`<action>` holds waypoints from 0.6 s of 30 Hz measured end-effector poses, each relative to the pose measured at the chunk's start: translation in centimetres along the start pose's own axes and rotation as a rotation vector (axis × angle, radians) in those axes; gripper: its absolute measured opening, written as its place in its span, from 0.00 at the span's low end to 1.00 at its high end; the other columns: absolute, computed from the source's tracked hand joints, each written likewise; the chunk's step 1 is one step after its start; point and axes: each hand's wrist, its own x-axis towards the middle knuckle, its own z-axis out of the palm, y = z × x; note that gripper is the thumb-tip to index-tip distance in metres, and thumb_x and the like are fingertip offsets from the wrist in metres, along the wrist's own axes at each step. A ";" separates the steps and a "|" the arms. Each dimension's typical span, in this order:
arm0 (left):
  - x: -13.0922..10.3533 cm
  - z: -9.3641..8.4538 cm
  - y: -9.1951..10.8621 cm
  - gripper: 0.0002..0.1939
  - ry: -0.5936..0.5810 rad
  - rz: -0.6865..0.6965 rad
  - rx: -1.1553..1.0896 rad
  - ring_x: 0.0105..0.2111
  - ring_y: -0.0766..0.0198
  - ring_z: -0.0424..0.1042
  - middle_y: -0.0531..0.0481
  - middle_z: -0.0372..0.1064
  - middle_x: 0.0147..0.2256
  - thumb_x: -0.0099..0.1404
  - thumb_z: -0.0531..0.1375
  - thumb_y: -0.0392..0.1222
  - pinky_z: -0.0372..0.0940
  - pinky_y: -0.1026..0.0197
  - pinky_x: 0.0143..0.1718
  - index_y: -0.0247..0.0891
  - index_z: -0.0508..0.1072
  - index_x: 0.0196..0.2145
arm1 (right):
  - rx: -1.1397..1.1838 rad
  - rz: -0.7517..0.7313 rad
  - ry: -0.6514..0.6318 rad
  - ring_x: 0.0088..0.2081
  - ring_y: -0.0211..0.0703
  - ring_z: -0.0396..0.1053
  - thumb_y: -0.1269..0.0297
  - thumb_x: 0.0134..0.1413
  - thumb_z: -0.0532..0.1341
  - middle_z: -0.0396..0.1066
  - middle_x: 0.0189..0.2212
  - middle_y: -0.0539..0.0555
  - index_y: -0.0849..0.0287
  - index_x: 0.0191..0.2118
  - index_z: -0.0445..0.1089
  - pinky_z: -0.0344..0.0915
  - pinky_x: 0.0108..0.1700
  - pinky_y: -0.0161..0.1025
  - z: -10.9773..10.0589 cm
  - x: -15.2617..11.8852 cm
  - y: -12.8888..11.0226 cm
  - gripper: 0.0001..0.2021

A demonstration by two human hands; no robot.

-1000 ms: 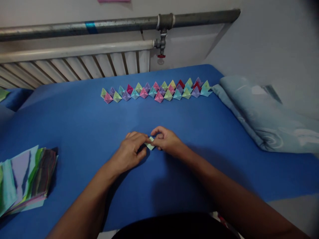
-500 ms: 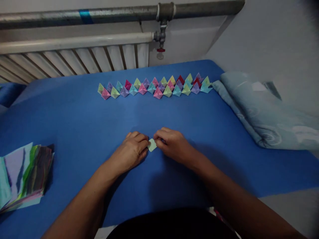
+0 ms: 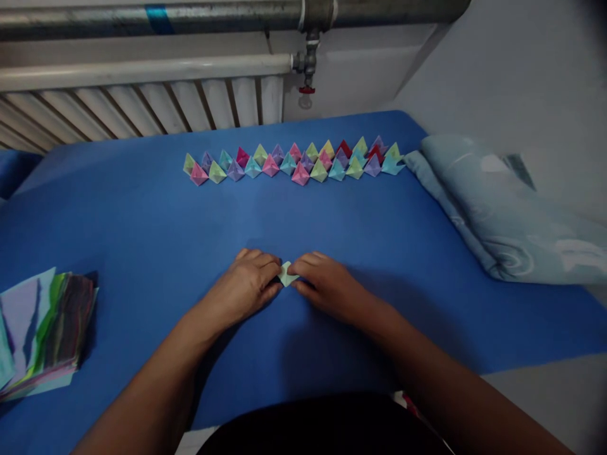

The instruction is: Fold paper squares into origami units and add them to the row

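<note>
A small piece of pale green folded paper (image 3: 286,275) lies low over the blue surface (image 3: 237,221), between my two hands. My left hand (image 3: 253,278) pinches its left side with thumb and fingers. From the right, my right hand (image 3: 320,276) grips the other side, its fingertips closed on a corner or flap. Part of the paper is hidden behind my fingers. Farther back, several folded paper boats (image 3: 300,174) in pink, green, purple, blue, yellow and red stand in two close rows.
A stack of coloured paper sheets (image 3: 61,322) sits at the left. At the right lies a folded light blue blanket (image 3: 512,215) against the wall. A white radiator (image 3: 142,107) with a metal pipe (image 3: 227,19) and a red-handled valve (image 3: 307,90) runs along the back.
My right fingers have come lower and closer over the green paper, and a flap now shows at its right side. My left hand keeps its hold. The view has shifted slightly.
</note>
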 end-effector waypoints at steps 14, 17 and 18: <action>0.3 0.1 -0.5 0.08 0.019 0.069 0.115 0.40 0.57 0.70 0.47 0.74 0.40 0.69 0.55 0.41 0.58 0.53 0.44 0.39 0.73 0.39 | -0.164 -0.042 0.104 0.35 0.42 0.66 0.70 0.65 0.51 0.71 0.33 0.58 0.62 0.35 0.71 0.63 0.42 0.40 1.2 -0.5 0.4 0.12; 0.3 0.2 -0.6 0.09 0.038 0.081 0.131 0.39 0.59 0.70 0.48 0.74 0.40 0.70 0.55 0.42 0.58 0.54 0.42 0.38 0.74 0.39 | -0.173 -0.041 0.167 0.36 0.43 0.67 0.70 0.65 0.50 0.71 0.33 0.58 0.62 0.34 0.70 0.65 0.42 0.40 1.6 -0.6 0.4 0.13; 0.3 0.2 -0.7 0.09 0.044 0.082 0.136 0.39 0.59 0.69 0.48 0.74 0.40 0.70 0.54 0.42 0.58 0.54 0.42 0.38 0.74 0.39 | -0.177 -0.040 0.185 0.36 0.43 0.68 0.70 0.65 0.50 0.71 0.33 0.59 0.62 0.33 0.70 0.66 0.42 0.40 1.6 -0.6 0.4 0.13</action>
